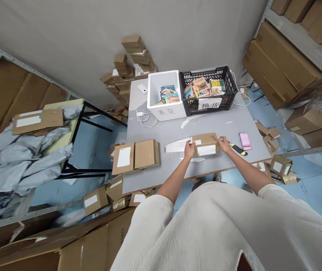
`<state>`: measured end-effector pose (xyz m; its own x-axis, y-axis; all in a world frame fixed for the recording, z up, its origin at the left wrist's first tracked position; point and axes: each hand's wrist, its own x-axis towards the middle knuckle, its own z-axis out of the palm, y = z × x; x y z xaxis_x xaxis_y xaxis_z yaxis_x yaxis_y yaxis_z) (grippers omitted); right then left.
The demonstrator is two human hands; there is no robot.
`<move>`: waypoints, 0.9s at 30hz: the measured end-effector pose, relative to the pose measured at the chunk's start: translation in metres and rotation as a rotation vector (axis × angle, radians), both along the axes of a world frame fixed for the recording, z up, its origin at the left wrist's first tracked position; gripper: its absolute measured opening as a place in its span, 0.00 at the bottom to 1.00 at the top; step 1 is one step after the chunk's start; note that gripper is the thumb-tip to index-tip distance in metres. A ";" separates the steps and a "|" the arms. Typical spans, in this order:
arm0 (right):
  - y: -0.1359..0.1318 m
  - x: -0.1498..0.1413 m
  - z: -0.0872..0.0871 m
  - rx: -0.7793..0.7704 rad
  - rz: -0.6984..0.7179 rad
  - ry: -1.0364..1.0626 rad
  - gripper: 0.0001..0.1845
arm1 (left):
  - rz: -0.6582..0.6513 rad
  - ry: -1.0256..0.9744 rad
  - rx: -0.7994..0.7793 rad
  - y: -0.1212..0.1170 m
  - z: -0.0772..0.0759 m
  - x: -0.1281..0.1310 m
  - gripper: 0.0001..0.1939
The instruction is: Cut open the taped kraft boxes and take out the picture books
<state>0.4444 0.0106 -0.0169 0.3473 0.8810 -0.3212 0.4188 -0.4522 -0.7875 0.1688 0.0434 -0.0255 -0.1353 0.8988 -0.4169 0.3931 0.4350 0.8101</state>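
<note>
A small brown cardboard box (209, 140) with white labels lies near the front edge of the grey table. Its left end is gripped by my left hand (189, 149), fingers bent against the side. My right hand (223, 144) has hold of the opposite end, thumb and fingers at the corner. Beside my left hand, a white sheet of paper (177, 145) reaches out leftward from the box. A black and yellow utility knife (238, 149) rests just right of my right hand, close to a pink slip (245, 141) that is blurred out.
Behind the box stand a white foam bin (168, 113) and a black plastic crate (208, 107), both holding books. An open carton (146, 154) sits at the table's left. Cartons and grey parcels (37, 158) crowd the shelves and floor around the table (158, 131).
</note>
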 end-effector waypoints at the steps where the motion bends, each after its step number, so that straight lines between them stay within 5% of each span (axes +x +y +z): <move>1: -0.003 0.000 -0.002 -0.034 -0.005 -0.010 0.31 | -0.018 0.028 -0.015 -0.004 -0.003 -0.001 0.25; 8: -0.028 0.004 -0.019 -0.169 0.037 -0.055 0.25 | -0.108 0.105 -0.100 -0.028 -0.027 -0.013 0.20; 16: -0.023 -0.002 -0.023 -0.043 0.027 0.009 0.35 | -0.054 -0.078 -0.027 -0.023 -0.032 -0.008 0.35; 22: -0.012 -0.008 -0.019 -0.038 0.022 0.102 0.43 | -0.056 -0.222 -0.026 -0.017 -0.022 0.001 0.41; 27: 0.001 -0.004 -0.004 0.041 -0.130 0.110 0.40 | 0.010 -0.210 0.075 -0.002 0.001 0.008 0.31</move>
<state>0.4400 0.0120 -0.0211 0.4240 0.8442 -0.3281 0.2687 -0.4632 -0.8445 0.1773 0.0412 -0.0242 -0.0611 0.9275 -0.3687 0.2081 0.3732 0.9041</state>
